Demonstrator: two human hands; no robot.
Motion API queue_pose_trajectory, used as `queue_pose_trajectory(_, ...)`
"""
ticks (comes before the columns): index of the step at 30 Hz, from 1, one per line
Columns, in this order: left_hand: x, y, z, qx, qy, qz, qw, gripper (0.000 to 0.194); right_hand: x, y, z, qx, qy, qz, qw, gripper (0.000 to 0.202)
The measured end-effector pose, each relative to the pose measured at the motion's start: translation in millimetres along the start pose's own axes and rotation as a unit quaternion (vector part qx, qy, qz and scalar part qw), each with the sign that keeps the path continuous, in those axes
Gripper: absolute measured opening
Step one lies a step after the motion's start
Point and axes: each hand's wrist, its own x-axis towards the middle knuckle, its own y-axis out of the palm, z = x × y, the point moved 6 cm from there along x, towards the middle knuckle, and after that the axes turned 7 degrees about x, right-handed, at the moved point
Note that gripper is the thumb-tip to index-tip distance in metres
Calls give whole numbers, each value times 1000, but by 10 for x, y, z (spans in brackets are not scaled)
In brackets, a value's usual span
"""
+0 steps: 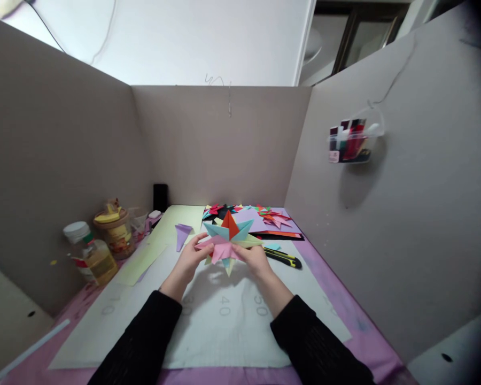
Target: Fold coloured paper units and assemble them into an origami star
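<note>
A folded paper star [227, 241] with several points in orange, light blue, pink and pale yellow is held up above the white mat. My left hand [191, 258] grips its left side, the thumb resting on the pink paper. On the right side, my right hand [253, 258] pinches the star near its lower pink and yellow points. The fingers behind the paper are partly hidden. A folded purple piece [181, 236] lies left of the star, and a black and yellow cutter [284, 258] lies just right of my right hand.
A white numbered mat [224, 342] covers the purple cloth. Several colourful folded papers [276, 216] lie at the back right. Jars [117, 232] and a bottle [98, 262] stand at the left. Grey panels [224, 144] enclose the table, with a clear holder [355, 140] on the right one.
</note>
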Motion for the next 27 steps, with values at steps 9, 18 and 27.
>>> queue_pose_trajectory(9,-11,3,75,-51,-20,-14,998,34,-71,104,-110,64,83,78,991,53)
queue_pose_trajectory(18,-52,48,28,21,19,-45,999,31,-85,121,-113,72,84,51,993,57)
queue_pose_trajectory(27,-55,112,17,-72,9,-3,997,32,-39,41,-209,63,72,22,995,48)
